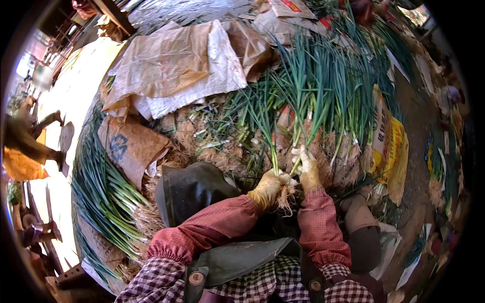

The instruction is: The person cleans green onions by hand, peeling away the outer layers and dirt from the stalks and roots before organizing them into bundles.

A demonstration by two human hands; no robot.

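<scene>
Both my hands wear soiled yellowish gloves. My left hand (265, 191) is closed round the white lower stalks of a few spring onions (273, 151); their green leaves point away from me and their pale roots (287, 196) hang beside the glove. Just to the right, my right hand (309, 169) reaches forward, its fingers closed at the base of more spring onions (316, 113). The glove partly hides what lies in its fingers. In front, a row of spring onions (348, 101) lies with brown roots toward me and leaves away.
At left lies a large pile of spring onions (108, 192) beside a brown woven sack (134, 146). Pale sacking (166, 60) covers the far side. Root and leaf scraps (217, 146) litter the middle. A yellow and white sack (389, 146) stands right. Another person (30, 136) is far left.
</scene>
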